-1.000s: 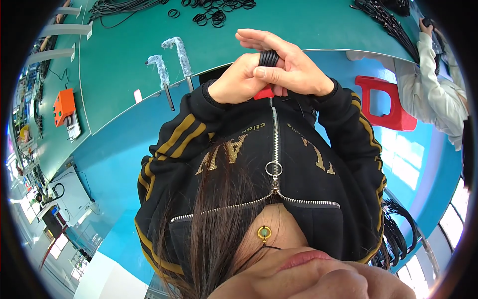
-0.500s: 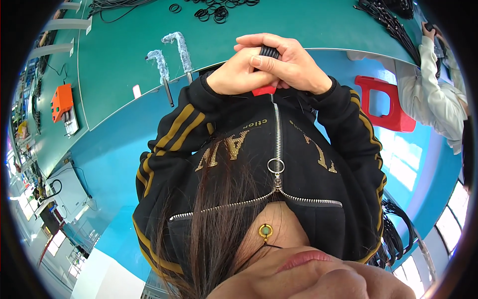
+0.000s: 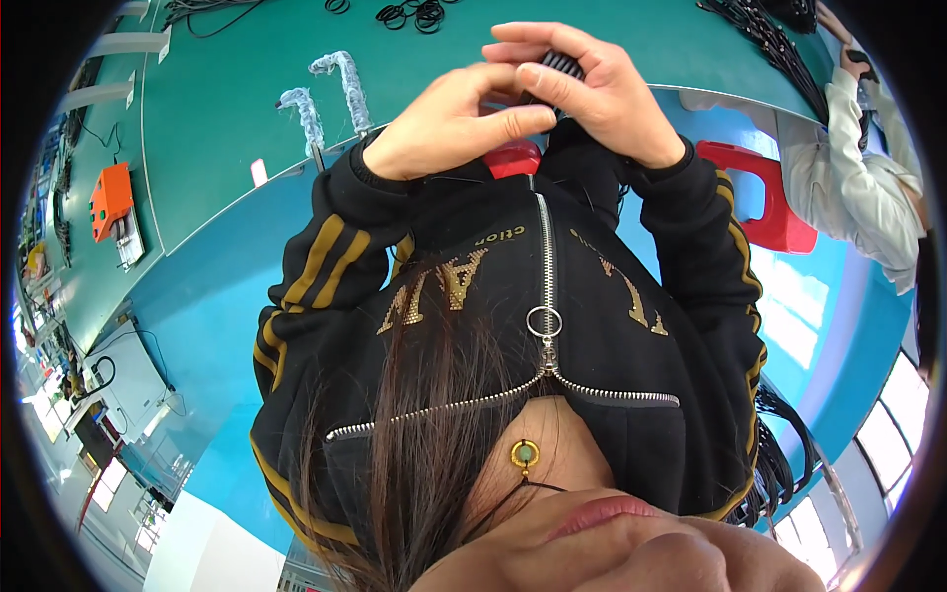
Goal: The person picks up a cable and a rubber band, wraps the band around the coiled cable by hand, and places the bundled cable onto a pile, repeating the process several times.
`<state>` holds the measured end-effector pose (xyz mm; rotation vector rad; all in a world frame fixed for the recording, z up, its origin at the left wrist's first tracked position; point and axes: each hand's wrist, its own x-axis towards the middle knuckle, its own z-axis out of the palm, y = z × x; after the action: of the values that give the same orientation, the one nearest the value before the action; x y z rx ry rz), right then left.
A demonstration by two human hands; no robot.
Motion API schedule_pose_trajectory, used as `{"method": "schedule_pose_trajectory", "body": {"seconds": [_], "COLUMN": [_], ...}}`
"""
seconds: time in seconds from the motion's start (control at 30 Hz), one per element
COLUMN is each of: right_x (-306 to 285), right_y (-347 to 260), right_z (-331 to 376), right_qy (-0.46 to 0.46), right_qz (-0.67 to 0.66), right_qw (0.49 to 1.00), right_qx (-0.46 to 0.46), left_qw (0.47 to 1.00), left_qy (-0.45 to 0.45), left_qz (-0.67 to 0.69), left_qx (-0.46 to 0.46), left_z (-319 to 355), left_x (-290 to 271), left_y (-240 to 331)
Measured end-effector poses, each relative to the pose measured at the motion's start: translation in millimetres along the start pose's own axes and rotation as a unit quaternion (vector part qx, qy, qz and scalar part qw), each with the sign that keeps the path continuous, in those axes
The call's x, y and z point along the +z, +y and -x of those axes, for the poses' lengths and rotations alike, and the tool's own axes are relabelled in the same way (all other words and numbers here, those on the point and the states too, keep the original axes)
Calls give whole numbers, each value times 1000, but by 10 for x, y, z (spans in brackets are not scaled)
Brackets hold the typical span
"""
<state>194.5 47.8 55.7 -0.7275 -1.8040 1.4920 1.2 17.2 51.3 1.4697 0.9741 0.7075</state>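
On the left part of the green table (image 3: 212, 118) there is an orange box (image 3: 111, 202). Farther right, two bent rods (image 3: 352, 94) with a pale wrapping are at the near edge, and past them some black rings (image 3: 424, 17) lie loose. Then comes the left hand (image 3: 444, 123), its thumb spread away from its fingers; whether these fingertips touch the black coil (image 3: 562, 65), I cannot tell. This coil is between the two hands, pinched by the thumb and fingers of the right hand (image 3: 607, 99). More to the right are black cables (image 3: 774, 61), a red stool (image 3: 777, 232) and a co-worker's white sleeve (image 3: 844, 133).
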Motion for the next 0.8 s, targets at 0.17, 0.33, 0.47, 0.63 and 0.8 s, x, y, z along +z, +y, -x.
{"method": "schedule_pose_trajectory", "body": {"seconds": [0.17,0.33,0.47,0.63,0.8], "right_x": [132,100,148,193,231], "right_y": [-88,-71,23,110,139], "right_z": [29,32,7,-48,-82], "right_qy": [-29,-69,1,-64,-100], "right_qz": [48,51,28,-62,-81], "right_qw": [998,996,997,996,991], "right_qx": [-39,-23,-66,5,28], "left_qw": [987,989,990,992,995], "left_qy": [-121,-94,-65,-63,-50], "left_qz": [74,73,121,12,76], "left_qx": [72,88,40,109,40], "left_z": [-6,42,48,59,109], "left_x": [123,211,199,163,156], "left_y": [-38,-102,-121,-165,-238]}}
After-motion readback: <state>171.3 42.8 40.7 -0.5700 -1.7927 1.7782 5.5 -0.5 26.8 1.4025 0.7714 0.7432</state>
